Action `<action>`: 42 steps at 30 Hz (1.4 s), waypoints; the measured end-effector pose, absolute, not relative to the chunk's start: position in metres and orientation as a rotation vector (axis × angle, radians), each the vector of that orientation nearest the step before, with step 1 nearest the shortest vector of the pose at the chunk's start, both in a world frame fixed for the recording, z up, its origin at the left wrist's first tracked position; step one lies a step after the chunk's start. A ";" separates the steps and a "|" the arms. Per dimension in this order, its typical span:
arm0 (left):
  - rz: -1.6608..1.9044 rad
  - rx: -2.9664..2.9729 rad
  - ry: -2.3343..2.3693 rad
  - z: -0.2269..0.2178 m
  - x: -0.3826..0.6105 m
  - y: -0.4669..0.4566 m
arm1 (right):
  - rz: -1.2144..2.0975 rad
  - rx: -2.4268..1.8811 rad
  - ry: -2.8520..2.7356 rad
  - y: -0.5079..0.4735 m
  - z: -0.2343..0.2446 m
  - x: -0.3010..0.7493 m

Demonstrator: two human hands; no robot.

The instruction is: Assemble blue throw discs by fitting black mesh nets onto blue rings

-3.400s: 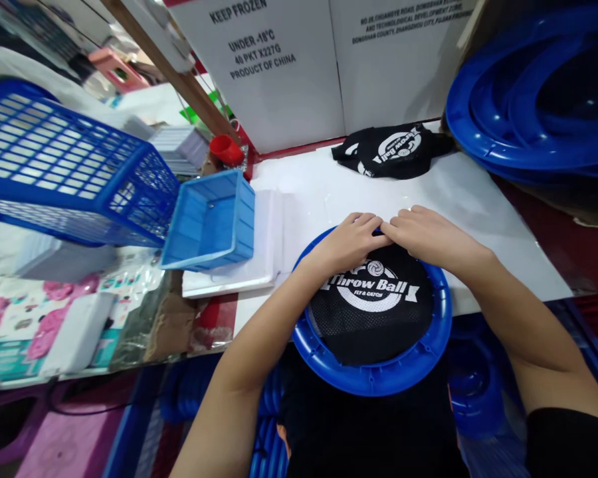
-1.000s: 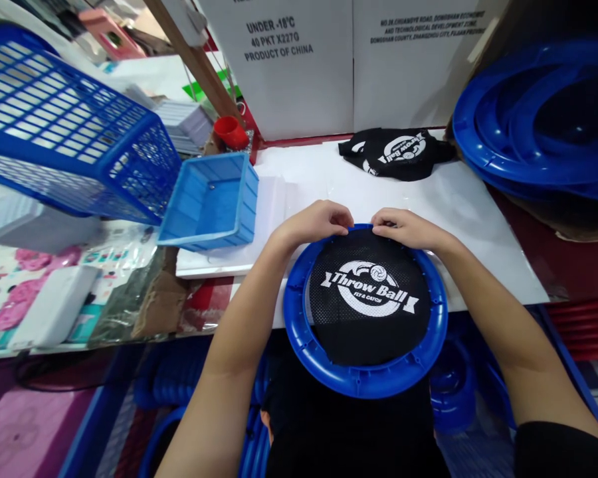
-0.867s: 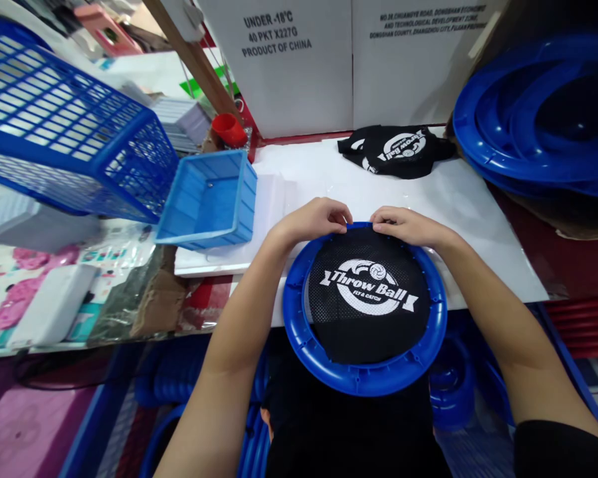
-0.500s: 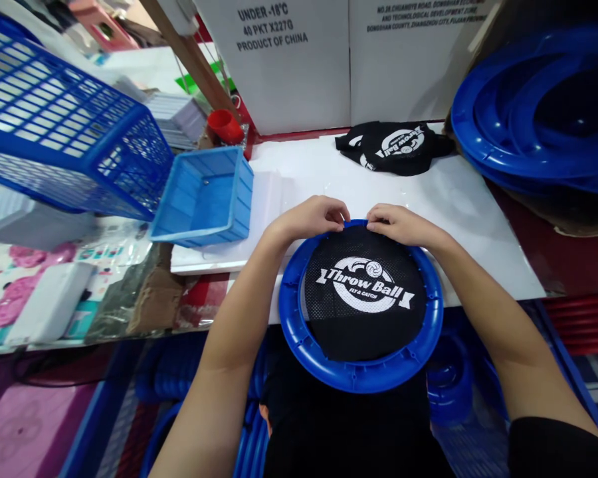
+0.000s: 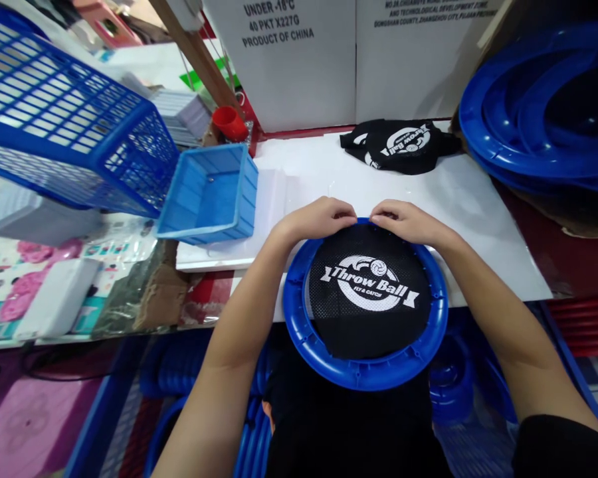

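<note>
Left hand (image 5: 323,217) and right hand (image 5: 406,221) pinch the round blue ring (image 5: 366,380) at its far edge, lettering (image 5: 369,281) sloping down rightward.

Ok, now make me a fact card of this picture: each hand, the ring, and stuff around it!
Left hand: pinching the blue ring at its far edge
Right hand: pinching that edge too, just beside
Inside ring: black mesh printed "Throw Ball"
Behind ring: printed black cloth
To the left: light-blue bin
Far right: more blue rings
</note>
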State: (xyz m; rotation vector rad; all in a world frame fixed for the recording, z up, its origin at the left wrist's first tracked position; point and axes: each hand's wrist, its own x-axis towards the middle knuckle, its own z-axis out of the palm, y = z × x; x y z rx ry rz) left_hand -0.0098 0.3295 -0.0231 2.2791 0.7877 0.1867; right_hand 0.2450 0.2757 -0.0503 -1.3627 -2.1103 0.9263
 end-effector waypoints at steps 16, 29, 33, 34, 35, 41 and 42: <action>0.263 2.264 0.931 -0.041 0.009 0.327 | 0.949 -1.236 -2.112 0.285 -0.062 0.225; 0.336 2.326 0.815 -0.033 0.003 0.325 | 0.639 -1.580 -2.181 0.280 -0.051 0.244; 0.350 2.528 0.944 -0.029 0.009 0.316 | 0.437 -1.892 -2.101 0.278 -0.043 0.271; 0.332 2.575 0.983 -0.028 0.010 0.313 | 0.398 -1.962 -2.086 0.278 -0.041 0.279; 0.303 2.616 1.015 -0.027 0.012 0.310 | 0.388 -2.034 -2.081 0.277 -0.039 0.287; 0.043 2.758 1.118 -0.024 0.010 0.298 | 0.764 -2.312 -1.955 0.269 -0.023 0.320; 0.014 2.769 1.107 -0.023 0.009 0.297 | 0.678 -2.258 -1.911 0.268 -0.021 0.320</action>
